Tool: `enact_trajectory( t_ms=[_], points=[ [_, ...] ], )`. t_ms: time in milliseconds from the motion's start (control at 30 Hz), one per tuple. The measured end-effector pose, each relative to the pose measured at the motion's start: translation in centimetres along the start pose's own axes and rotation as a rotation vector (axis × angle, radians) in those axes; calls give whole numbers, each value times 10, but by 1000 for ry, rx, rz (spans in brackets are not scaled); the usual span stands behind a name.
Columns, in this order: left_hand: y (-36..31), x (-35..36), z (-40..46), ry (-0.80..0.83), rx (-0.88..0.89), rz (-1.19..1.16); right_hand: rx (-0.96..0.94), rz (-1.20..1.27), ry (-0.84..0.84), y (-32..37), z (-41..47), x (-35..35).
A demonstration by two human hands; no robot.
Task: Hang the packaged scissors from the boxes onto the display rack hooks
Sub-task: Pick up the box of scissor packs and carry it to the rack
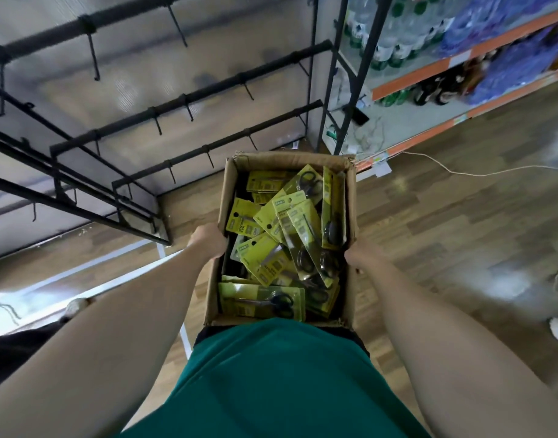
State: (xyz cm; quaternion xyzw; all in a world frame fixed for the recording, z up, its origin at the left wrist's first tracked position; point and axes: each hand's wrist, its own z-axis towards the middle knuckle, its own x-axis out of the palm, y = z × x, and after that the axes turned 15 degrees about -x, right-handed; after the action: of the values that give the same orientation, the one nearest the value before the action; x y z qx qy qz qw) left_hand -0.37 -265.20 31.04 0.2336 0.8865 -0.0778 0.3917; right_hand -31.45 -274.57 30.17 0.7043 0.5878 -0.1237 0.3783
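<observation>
While both hands, left hand point(208, 240) & right hand point(360, 259), grip the brown cardboard box point(350, 200) w/ fingers curled on its walls, yellow-carded packaged scissors point(284, 235) fill it.

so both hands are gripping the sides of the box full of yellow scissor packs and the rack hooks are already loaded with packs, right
Not quite: the hooks on the display rack are bare, with no packs hung, as the head view shows. The rest holds: the left hand and right hand grip the sides of the cardboard box full of yellow scissor packs.

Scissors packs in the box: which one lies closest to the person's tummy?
The scissors pack lying flat and sideways along the box's near edge, black handles pointing right; the others pile farther away.
</observation>
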Motion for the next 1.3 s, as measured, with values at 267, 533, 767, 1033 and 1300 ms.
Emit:
enact_trajectory(
  t_ms=[267,533,767,1033,1300],
  points=[
    [-23,-37,67,87,-25,-100,61,-30,-100,61,68,-41],
    [-68,-81,121,134,-20,-138,108,-87,-37,88,121,-71],
    [-107,-96,128,161,-57,-167,104,-95,-42,94,157,-115],
    [-160,-76,116,175,-143,-158,7,-106,21,60,205,-160],
    [-228,-46,80,159,-265,-262,-121,-263,85,32,261,-241]
  ],
)
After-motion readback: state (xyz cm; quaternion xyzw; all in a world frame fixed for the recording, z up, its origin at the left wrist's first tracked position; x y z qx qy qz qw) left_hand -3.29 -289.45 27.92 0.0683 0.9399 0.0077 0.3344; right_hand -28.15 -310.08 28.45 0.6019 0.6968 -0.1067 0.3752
